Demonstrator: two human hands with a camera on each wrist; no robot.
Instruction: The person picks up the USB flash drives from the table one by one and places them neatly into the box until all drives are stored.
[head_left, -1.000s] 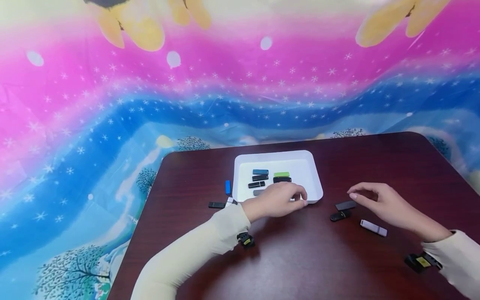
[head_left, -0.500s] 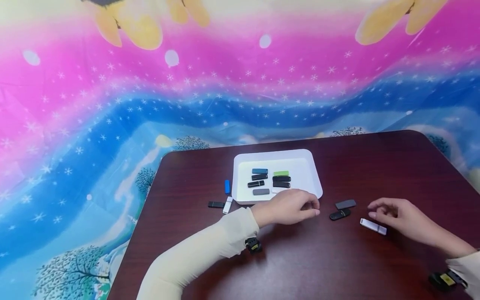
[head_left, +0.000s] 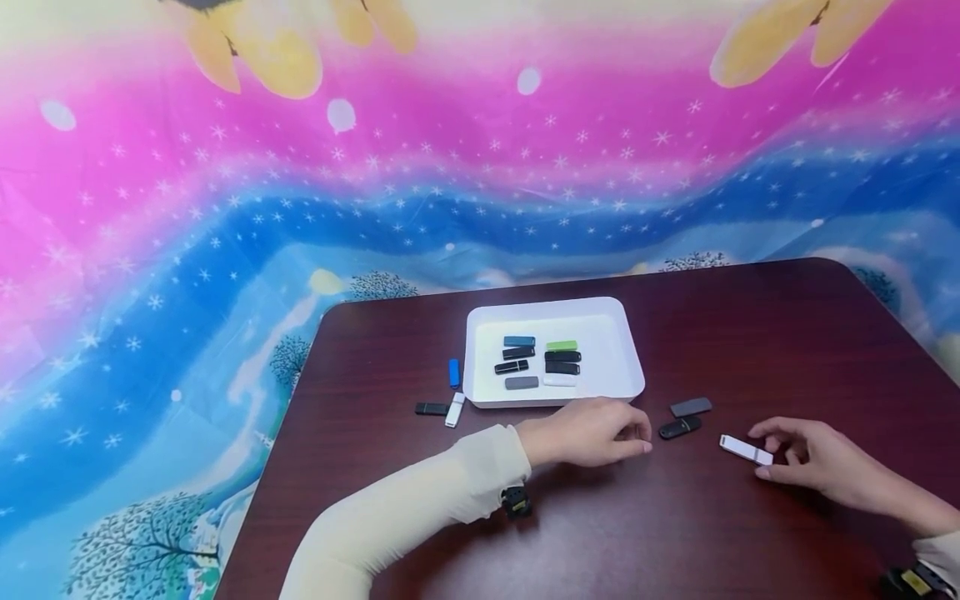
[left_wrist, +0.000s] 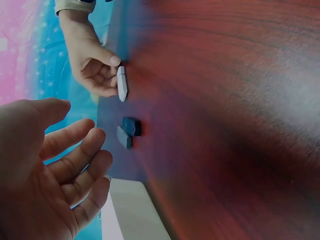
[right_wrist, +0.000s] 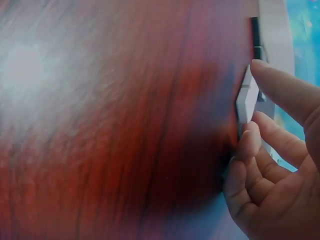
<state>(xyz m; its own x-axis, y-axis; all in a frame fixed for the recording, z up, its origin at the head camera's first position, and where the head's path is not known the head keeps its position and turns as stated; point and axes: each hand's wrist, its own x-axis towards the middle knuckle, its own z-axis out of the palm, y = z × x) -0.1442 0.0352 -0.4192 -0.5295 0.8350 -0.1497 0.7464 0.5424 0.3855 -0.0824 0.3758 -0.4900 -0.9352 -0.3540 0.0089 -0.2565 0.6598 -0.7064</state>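
In the head view my right hand (head_left: 828, 467) is at a white USB stick (head_left: 746, 450) on the table, thumb and index finger on either side of its near end. The right wrist view puts the thumb tip against or very near this white stick (right_wrist: 247, 97); firm contact cannot be told. My left hand (head_left: 592, 432) hovers empty before the tray, fingers loosely curled, as its palm (left_wrist: 55, 175) shows in the left wrist view. Between the hands lie a grey USB stick (head_left: 691, 407) and a black one (head_left: 680, 428).
A white tray (head_left: 630, 388) holds several USB sticks in two columns, among them a green one (head_left: 562, 345) and a grey one (head_left: 522, 383). Left of it lie a blue stick (head_left: 453, 373), a black one (head_left: 431, 409) and a white one (head_left: 454, 410).
My right hand has moved from above the grey stick, right and toward me, down to the white stick. My left hand has drawn back from the tray, rightward, uncovering the sticks in it.
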